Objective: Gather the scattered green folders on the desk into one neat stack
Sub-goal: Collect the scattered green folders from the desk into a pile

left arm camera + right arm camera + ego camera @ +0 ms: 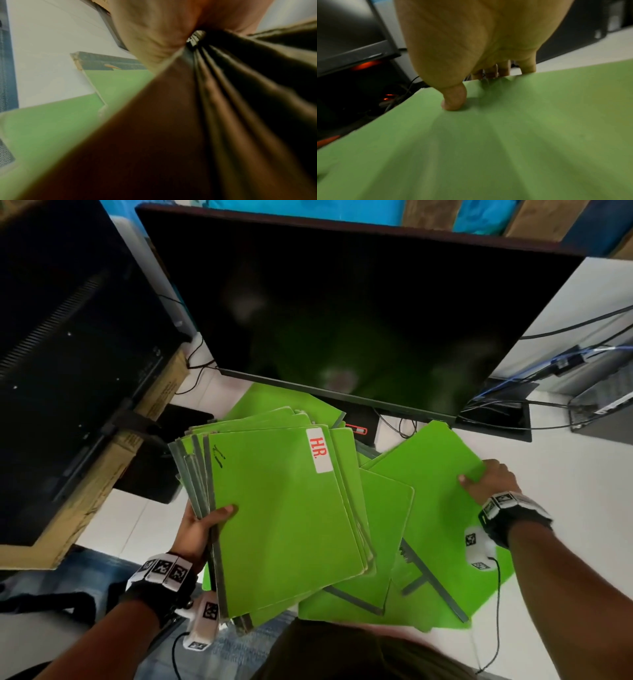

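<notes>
White desk (565, 474), right hand (489, 479) pinching folder (435, 474)

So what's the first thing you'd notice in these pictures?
All the bright green folders: the left hand holds a thick bundle of folders by its grey spines, with a white HR. label on top. To the right, the right hand pinches another folder. A big dark monitor stands behind.

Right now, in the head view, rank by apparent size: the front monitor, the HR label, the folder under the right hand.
1. Front monitor
2. Folder under the right hand, partly covered
3. HR label
</notes>
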Motion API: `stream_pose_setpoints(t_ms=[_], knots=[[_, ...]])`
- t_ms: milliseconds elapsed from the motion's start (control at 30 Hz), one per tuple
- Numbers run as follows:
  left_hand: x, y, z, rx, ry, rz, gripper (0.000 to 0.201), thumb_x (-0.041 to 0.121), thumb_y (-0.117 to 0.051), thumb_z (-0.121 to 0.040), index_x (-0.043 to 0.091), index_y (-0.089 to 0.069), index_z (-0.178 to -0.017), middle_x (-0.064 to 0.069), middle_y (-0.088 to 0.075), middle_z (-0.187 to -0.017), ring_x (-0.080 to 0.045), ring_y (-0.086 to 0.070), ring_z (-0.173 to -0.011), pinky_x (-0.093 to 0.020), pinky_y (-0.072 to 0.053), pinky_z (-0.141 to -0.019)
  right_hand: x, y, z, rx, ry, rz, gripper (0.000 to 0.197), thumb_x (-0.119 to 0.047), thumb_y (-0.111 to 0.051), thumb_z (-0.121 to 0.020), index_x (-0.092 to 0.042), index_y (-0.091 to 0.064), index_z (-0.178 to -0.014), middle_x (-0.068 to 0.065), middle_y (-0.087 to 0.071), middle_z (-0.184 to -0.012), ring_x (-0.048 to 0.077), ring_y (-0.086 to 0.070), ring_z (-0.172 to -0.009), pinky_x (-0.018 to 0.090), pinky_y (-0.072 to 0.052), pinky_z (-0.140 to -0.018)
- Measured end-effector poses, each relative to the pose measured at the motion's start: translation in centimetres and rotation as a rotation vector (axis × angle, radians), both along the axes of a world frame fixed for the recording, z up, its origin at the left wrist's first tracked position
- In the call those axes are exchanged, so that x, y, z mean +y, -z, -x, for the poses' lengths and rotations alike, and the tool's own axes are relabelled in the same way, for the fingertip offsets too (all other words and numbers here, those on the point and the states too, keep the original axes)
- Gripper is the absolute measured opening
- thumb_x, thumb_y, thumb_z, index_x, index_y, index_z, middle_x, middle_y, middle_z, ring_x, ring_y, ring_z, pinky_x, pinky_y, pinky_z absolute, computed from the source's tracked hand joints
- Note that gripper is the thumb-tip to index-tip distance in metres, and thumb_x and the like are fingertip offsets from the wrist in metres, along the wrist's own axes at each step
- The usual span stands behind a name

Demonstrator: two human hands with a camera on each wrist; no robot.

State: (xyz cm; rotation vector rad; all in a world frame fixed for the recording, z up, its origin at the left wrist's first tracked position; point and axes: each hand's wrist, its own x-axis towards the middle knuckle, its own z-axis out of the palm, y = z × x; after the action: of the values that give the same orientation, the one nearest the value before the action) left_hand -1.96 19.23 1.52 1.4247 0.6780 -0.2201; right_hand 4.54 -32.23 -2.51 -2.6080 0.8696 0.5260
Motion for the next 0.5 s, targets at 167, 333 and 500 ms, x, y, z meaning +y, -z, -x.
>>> stream_pose_setpoints(t_ms=[167, 333, 500], knots=[[-0.7, 0.1, 0.2, 0.007, -0.021, 0.023, 0.064, -0.007, -0.06, -0.083, 0.009, -0.035, -0.139, -0.017, -0.066, -0.111, -0.023, -0.066, -0.097, -0.027, -0.048, -0.082, -0.4, -0.7, 2.1, -0.034, 0.092, -0.117, 0.063, -0.048, -0.071, -0.078, -0.015, -0.042, -0.123, 0.024, -0.061, -0.115, 0.043, -0.061, -0.102, 0.047, -0.05, -0.086], [-0.8, 0.5, 0.2, 0.003, -0.014, 0.005, 0.064, -0.004, -0.062, -0.082, 0.011, -0.036, -0.139, -0.022, -0.062, -0.12, -0.022, -0.066, -0.098, -0.023, -0.048, -0.075, -3.9, -3.1, 5.6, -0.216, 0.339, -0.026, 0.059, -0.049, -0.072, -0.074, -0.021, -0.048, -0.119, 0.023, -0.064, -0.114, 0.042, -0.061, -0.104, 0.047, -0.048, -0.088], [-1.2, 1.1, -0.2, -0.011, -0.014, 0.007, 0.056, -0.002, -0.065, -0.08, 0.013, -0.043, -0.13, -0.019, -0.066, -0.114, -0.021, -0.068, -0.096, -0.029, -0.054, -0.085, -8.2, -3.1, 10.8, -0.047, 0.628, -0.029, 0.077, -0.047, -0.075, -0.072, 0.0, -0.045, -0.125, 0.03, -0.054, -0.128, 0.046, -0.055, -0.113, 0.052, -0.046, -0.096]])
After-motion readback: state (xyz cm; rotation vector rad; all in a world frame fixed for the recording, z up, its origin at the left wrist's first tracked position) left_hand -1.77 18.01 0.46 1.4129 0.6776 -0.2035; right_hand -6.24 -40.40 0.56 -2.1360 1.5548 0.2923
